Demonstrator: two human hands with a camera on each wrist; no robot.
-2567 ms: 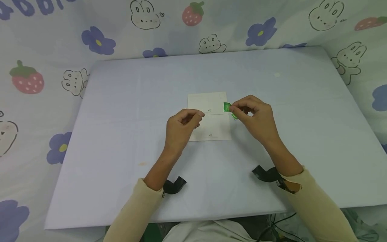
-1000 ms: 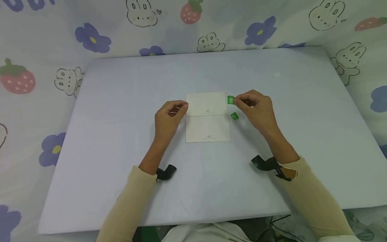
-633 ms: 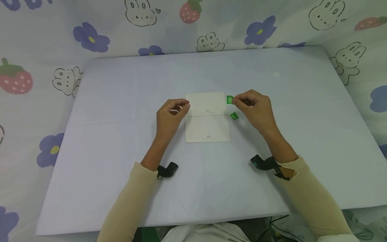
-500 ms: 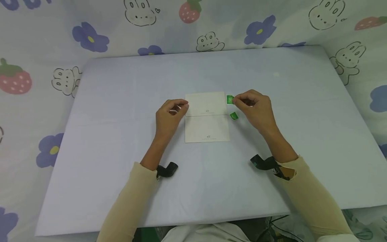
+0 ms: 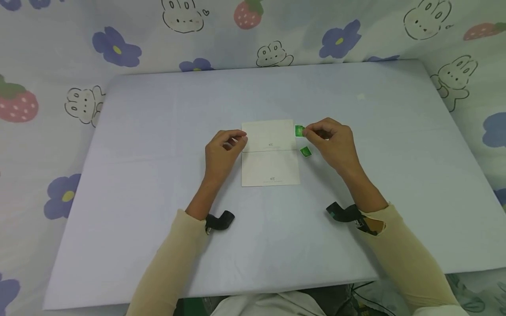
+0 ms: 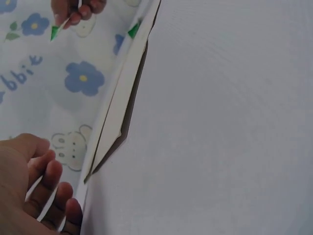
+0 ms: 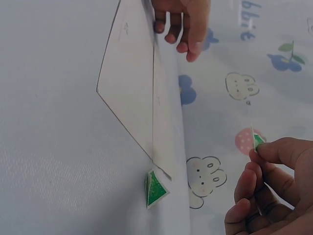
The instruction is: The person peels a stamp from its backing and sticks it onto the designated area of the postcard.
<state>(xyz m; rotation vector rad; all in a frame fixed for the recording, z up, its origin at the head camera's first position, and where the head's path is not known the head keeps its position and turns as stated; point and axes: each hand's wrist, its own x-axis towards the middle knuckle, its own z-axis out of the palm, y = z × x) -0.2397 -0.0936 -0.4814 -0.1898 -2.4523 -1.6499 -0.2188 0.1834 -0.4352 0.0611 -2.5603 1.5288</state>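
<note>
Two cream-white cards, the far one and the near one, lie edge to edge, each with small print near its lower edge. My right hand pinches a small green stamp-like square with a pale border between thumb and index finger, raised beside the far card's right edge. A second green stamp-like square lies by the cards' right side, one edge lifted. My left hand hovers at the far card's left edge; in the left wrist view its thumb and loosely bent fingers hold nothing.
A white cloth-covered table spreads around the cards. Behind and beside it hangs a curtain printed with rabbits, strawberries and blue flowers. Black wrist mounts stick out from both sleeves. Dark cables run below the front edge.
Since the earliest frame my left hand has moved left, off the cards to their left edge. My right hand has carried its green square slightly away, uncovering the second one. Lately both stay nearly still.
</note>
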